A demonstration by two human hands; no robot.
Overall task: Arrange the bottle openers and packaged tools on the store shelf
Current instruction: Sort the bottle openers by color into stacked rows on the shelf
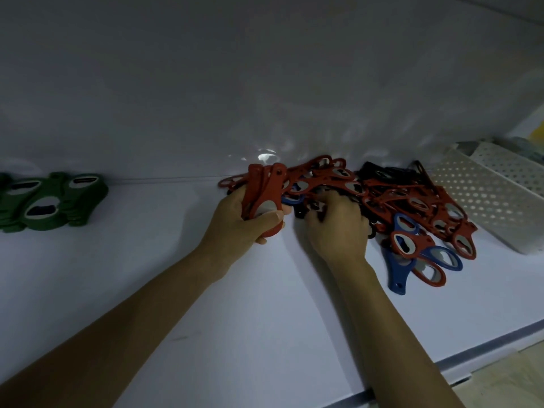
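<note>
A jumbled heap of red, blue and black bottle openers [397, 198] lies on the white shelf [235, 304] near its back wall. My left hand [244, 222] grips a bunch of red bottle openers [266, 189] upright at the heap's left edge, thumb across their lower end. My right hand [335, 225] reaches into the heap with fingers curled among the openers; what they hold is hidden. A neat group of green bottle openers [53, 201] lies at the far left of the shelf.
A white perforated basket [482, 198] stands at the right, touching the heap. The shelf's front edge [459, 363] runs diagonally at lower right, with floor beyond it. The back wall rises right behind the openers.
</note>
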